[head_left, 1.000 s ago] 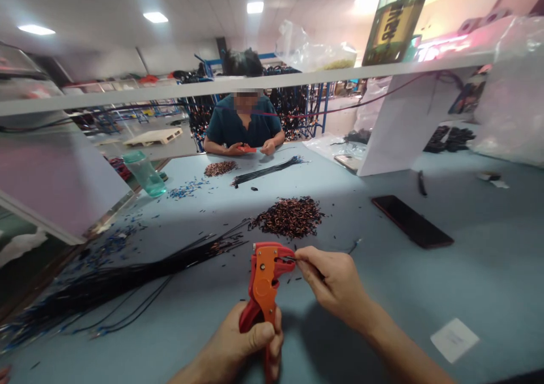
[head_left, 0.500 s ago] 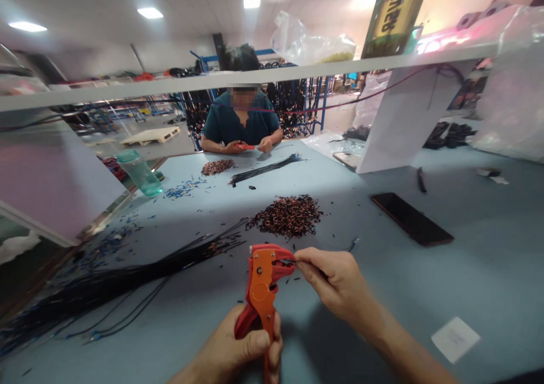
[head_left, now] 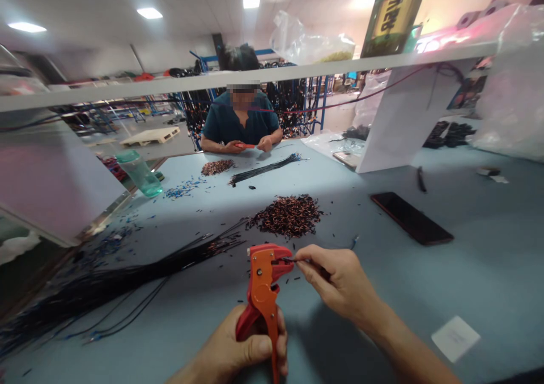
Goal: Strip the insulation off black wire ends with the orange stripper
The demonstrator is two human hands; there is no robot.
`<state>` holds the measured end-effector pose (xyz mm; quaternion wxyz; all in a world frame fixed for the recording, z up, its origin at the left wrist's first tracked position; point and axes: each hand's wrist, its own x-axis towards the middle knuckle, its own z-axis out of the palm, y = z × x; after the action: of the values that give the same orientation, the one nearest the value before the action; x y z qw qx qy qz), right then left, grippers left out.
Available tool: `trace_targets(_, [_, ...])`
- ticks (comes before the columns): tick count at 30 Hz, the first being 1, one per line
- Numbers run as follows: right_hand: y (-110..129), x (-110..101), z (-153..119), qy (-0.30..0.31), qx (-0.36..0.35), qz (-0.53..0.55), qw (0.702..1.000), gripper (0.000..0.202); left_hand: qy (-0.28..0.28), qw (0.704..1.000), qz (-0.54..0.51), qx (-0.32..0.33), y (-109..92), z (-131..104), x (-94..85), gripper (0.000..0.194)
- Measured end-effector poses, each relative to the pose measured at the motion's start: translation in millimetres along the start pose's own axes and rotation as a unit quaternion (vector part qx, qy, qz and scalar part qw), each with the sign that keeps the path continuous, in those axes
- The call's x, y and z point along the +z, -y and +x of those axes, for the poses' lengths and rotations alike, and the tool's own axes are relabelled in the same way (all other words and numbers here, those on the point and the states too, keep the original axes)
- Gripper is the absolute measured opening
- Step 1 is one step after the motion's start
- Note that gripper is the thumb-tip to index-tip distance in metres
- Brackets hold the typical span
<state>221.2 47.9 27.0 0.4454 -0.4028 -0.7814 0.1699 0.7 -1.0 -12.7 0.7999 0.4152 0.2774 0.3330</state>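
My left hand point(head_left: 249, 341) is wrapped round the handles of an orange and red wire stripper point(head_left: 263, 282), held upright with its jaws pointing right. Between the thumb and fingers of my right hand point(head_left: 335, 273) is a thin black wire point(head_left: 293, 260), whose end sits in the stripper's jaws. Most of that wire is hidden by the hand; a tip with a blue piece shows beyond the knuckles. Behind the tool lies a heap of short black and copper offcuts point(head_left: 289, 215). A long bundle of black wires point(head_left: 140, 276) stretches across the table at left.
Across the table a person point(head_left: 242, 120) holds a red tool near a smaller wire bundle point(head_left: 266, 169). A phone point(head_left: 412, 218) and a white paper square point(head_left: 455, 338) lie at right. A green bottle point(head_left: 140, 173) stands at left. A shelf point(head_left: 272, 77) spans overhead.
The stripper's handles have spread apart slightly in my left hand, the front handle shifting a little right. My right hand and the wire stay nearly in place.
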Motion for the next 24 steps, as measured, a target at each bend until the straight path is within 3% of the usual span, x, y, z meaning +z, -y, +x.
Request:
trace_targets(14, [0.5,-2.4,-0.2,0.002,-0.017,0.028,0.999,0.02,-0.043,0.998,0.014,-0.034,-5.1,-1.4,8.3,0.043])
trace_targets(24, [4.5,-4.3,2.2,-0.011,-0.049,-0.001,0.999,0.019,-0.012,0.999,0.03,-0.025,-2.2,-0.9,3.3,0.042])
